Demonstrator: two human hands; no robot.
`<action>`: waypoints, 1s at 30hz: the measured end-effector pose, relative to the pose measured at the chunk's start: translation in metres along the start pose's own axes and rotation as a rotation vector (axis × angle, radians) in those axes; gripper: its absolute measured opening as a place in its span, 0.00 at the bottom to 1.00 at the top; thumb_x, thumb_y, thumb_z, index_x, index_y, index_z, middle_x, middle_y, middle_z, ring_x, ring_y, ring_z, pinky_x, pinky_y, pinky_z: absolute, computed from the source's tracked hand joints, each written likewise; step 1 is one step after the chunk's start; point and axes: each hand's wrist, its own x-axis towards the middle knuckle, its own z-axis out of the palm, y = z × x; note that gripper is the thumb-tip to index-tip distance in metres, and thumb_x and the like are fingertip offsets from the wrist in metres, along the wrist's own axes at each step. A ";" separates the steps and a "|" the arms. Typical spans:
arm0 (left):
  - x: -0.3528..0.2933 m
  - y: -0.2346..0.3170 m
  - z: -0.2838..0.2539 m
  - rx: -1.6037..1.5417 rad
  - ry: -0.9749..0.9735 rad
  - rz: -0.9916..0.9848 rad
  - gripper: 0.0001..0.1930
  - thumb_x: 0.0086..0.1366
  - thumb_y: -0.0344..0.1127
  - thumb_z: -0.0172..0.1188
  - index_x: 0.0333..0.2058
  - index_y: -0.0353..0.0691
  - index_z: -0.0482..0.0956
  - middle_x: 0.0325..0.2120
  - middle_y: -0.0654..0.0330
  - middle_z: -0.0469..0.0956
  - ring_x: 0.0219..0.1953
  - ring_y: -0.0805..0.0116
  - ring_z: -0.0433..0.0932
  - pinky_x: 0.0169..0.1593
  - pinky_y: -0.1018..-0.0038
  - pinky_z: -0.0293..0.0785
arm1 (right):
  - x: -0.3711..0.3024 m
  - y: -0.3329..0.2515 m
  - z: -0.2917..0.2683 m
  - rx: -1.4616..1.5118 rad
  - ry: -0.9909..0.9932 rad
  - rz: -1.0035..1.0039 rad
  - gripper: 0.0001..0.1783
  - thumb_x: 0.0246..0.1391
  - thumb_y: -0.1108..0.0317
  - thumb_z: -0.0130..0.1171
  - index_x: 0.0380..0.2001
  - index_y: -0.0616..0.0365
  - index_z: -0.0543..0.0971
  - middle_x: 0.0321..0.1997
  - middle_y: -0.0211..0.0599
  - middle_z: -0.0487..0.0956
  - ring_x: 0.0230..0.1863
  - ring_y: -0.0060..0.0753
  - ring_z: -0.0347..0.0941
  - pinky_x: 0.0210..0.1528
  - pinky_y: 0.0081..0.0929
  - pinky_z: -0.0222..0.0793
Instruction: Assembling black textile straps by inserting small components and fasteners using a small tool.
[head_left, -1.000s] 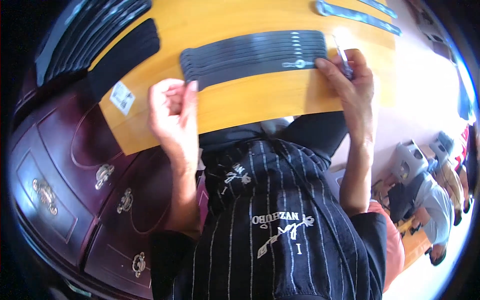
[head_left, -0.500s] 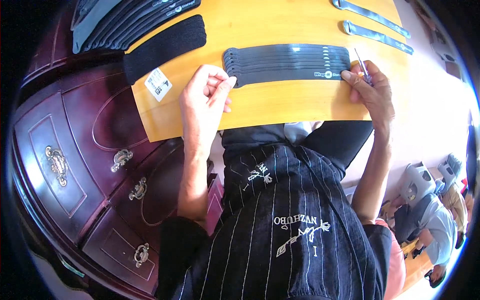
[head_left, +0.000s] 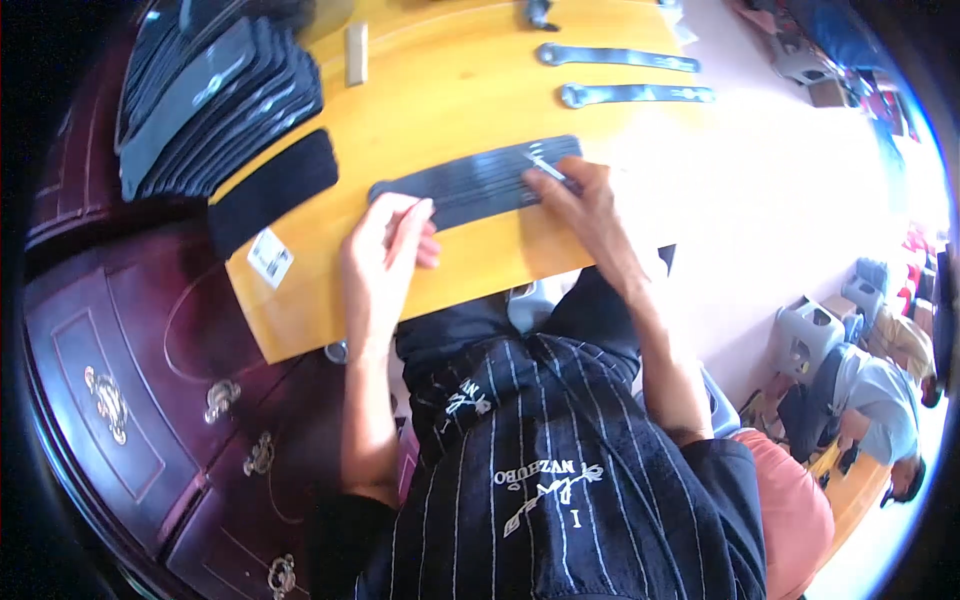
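Left hand (head_left: 376, 248) by straps (head_left: 465, 186), grip unclear; right hand (head_left: 590, 208) pinching slim tool (head_left: 546, 167); keep straps along tabletop's (head_left: 480, 265) near edge.

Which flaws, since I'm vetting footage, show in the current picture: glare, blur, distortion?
Head view throughout: glare bleaches the floor right of the table; the dark strap stack looks blurred; the drawer fronts bow near the picture's edge.
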 end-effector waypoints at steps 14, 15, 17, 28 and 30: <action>0.011 -0.002 -0.021 -0.438 -0.141 -0.129 0.10 0.67 0.38 0.53 0.34 0.37 0.74 0.26 0.63 0.76 0.26 0.75 0.78 0.30 0.82 0.72 | 0.054 0.037 -0.058 -0.284 0.323 -0.162 0.10 0.55 0.66 0.57 0.40 0.55 0.77 0.46 0.36 0.75 0.38 0.43 0.76 0.39 0.35 0.70; 0.012 -0.002 -0.022 -0.450 -0.145 -0.113 0.10 0.67 0.39 0.53 0.34 0.37 0.74 0.26 0.62 0.77 0.27 0.74 0.78 0.31 0.82 0.73 | 0.054 0.041 -0.056 -0.246 0.343 -0.191 0.10 0.54 0.66 0.57 0.40 0.54 0.77 0.47 0.36 0.75 0.37 0.43 0.76 0.39 0.35 0.70; 0.012 -0.001 -0.022 -0.445 -0.153 -0.112 0.10 0.67 0.39 0.53 0.34 0.37 0.74 0.27 0.62 0.77 0.27 0.74 0.78 0.31 0.82 0.73 | 0.049 0.049 -0.057 -0.208 0.361 -0.216 0.10 0.54 0.65 0.58 0.39 0.54 0.77 0.48 0.37 0.75 0.37 0.44 0.76 0.38 0.34 0.70; -0.007 0.000 -0.004 -0.161 -0.002 0.110 0.08 0.66 0.33 0.54 0.36 0.33 0.76 0.29 0.59 0.78 0.28 0.73 0.78 0.32 0.81 0.73 | -0.036 0.025 -0.052 0.296 0.156 -0.049 0.07 0.51 0.70 0.61 0.33 0.60 0.76 0.22 0.38 0.78 0.24 0.29 0.74 0.30 0.25 0.69; -0.019 0.009 0.009 -0.098 -0.054 0.141 0.07 0.63 0.27 0.57 0.40 0.34 0.77 0.30 0.60 0.77 0.29 0.74 0.78 0.33 0.81 0.74 | -0.050 0.004 -0.050 0.210 0.028 -0.010 0.07 0.51 0.69 0.62 0.33 0.59 0.77 0.22 0.38 0.78 0.23 0.30 0.76 0.29 0.26 0.70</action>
